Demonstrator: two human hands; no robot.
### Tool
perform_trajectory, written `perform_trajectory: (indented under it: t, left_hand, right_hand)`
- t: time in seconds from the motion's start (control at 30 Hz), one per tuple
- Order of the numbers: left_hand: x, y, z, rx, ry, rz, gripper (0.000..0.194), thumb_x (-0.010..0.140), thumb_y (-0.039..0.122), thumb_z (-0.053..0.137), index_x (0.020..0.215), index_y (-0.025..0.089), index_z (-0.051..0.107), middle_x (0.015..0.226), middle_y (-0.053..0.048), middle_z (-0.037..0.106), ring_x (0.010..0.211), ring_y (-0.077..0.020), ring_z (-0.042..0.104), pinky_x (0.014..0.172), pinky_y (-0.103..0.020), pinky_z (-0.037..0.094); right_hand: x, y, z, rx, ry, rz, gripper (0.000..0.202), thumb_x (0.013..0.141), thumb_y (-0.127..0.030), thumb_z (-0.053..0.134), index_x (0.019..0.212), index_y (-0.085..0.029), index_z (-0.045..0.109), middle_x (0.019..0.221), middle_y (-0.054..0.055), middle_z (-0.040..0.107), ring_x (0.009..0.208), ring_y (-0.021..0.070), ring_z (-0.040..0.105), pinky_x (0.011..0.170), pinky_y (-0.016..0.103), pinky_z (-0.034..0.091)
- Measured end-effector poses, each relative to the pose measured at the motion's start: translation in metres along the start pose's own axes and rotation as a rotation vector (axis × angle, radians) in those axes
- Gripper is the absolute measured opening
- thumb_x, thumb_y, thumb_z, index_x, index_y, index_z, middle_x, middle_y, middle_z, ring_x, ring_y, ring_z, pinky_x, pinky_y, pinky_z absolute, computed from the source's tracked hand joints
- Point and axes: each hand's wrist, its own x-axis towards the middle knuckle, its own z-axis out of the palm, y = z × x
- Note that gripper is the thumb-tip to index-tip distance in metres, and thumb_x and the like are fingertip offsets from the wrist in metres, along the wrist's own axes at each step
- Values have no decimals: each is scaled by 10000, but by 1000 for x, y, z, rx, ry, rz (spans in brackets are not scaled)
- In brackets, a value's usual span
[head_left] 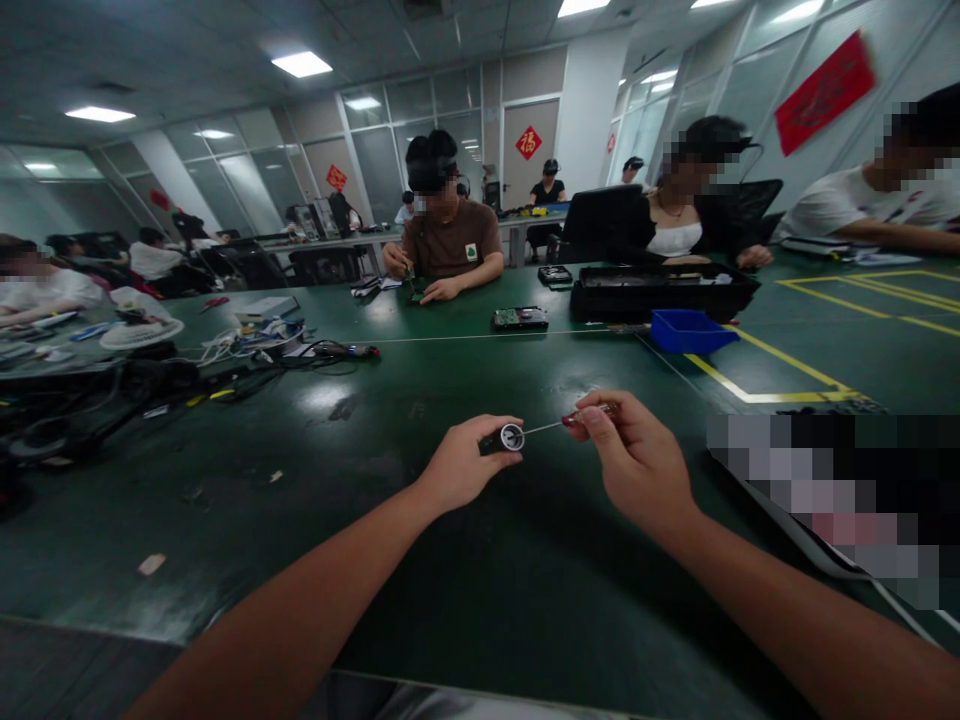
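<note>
My left hand (465, 465) is closed around a small dark cylinder (511, 437) with a pale ring at its open end, which faces right. In my right hand (637, 455) is a screwdriver (601, 412) with a reddish, see-through handle, gripped between thumb and fingers. Its thin metal shaft points left, and the tip reaches into or against the cylinder's open end; I cannot tell how deep. Both hands are held above the green table (450, 580). What kind of part the cylinder is does not show clearly.
A blue tray (691, 332) and a black bin (664, 295) stand beyond my right hand. A hard drive (520, 318) lies ahead. Tangled cables (285, 350) cover the left side. A blurred-out flat object (832, 500) lies at right. A co-worker (454, 235) sits opposite.
</note>
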Motion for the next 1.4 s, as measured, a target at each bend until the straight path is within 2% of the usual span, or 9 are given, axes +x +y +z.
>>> perform_trajectory:
  t: [0.3, 0.4, 0.57, 0.73, 0.87, 1.0, 1.13, 1.33, 1.4]
  left_hand:
    - [0, -1, -1, 42, 24, 47, 419, 792, 161, 769, 1187, 262, 674, 1180, -16, 673, 1118, -197, 604, 1025, -341, 433]
    - [1, -3, 0, 62, 28, 65, 406, 781, 146, 777, 1162, 255, 687, 1159, -16, 682, 1102, -195, 615, 1008, -334, 446]
    - [1, -4, 1, 101, -9, 80, 397, 786, 159, 779, 1157, 265, 688, 1161, -2, 685, 1104, -183, 614, 1010, -324, 444]
    - [1, -4, -1, 99, 20, 61, 400, 795, 163, 766, 1173, 263, 679, 1167, -15, 677, 1106, -195, 611, 996, -336, 455]
    - [2, -4, -2, 110, 40, 42, 409, 795, 155, 763, 1178, 267, 676, 1171, -10, 674, 1108, -195, 609, 1000, -339, 454]
    - [1, -3, -1, 100, 22, 35, 396, 786, 135, 765, 1155, 254, 686, 1155, -13, 680, 1093, -191, 615, 999, -330, 457]
    - [1, -4, -2, 98, 35, 38, 409, 791, 140, 760, 1172, 267, 678, 1167, -5, 675, 1107, -188, 609, 1011, -337, 453]
    - [2, -3, -2, 140, 22, 66, 394, 805, 171, 759, 1178, 264, 674, 1200, -22, 671, 1138, -204, 599, 1041, -384, 444]
    - [2, -2, -3, 163, 13, 70, 380, 812, 186, 757, 1174, 271, 675, 1204, -23, 674, 1155, -215, 592, 1081, -432, 416]
  right_hand:
    - [-4, -3, -4, -69, -95, -59, 206, 992, -358, 480, 1076, -223, 610, 731, 2, 653, 642, 163, 627, 605, 300, 473]
    - [-4, -6, -6, -65, -150, -71, 187, 983, -337, 479, 1014, -220, 622, 690, -10, 624, 624, 160, 609, 576, 286, 445]
    - [-3, -10, -3, -200, -105, -49, 310, 985, -423, 470, 870, -216, 670, 646, -6, 602, 547, 151, 548, 517, 289, 369]
    - [-4, -3, -2, -92, -110, -42, 228, 990, -337, 454, 1114, -235, 616, 825, 14, 662, 698, 179, 611, 623, 301, 434]
    - [-4, -3, -2, -81, -176, -29, 205, 991, -328, 438, 991, -235, 620, 767, 5, 632, 691, 182, 595, 606, 300, 416]
    - [-2, -8, 0, -178, -145, -4, 280, 999, -403, 426, 947, -228, 639, 682, -9, 590, 593, 166, 553, 567, 307, 390]
    - [-1, -5, 2, -36, -74, 49, 231, 958, -397, 516, 1073, -215, 598, 870, 38, 677, 767, 198, 642, 676, 330, 471]
    - [5, 4, 8, 210, 0, 229, 282, 923, -466, 569, 964, -203, 662, 837, 43, 676, 779, 193, 633, 756, 358, 505]
    - [7, 7, 10, 364, 53, 345, 277, 902, -472, 597, 914, -205, 669, 824, 36, 663, 758, 183, 621, 759, 360, 517]
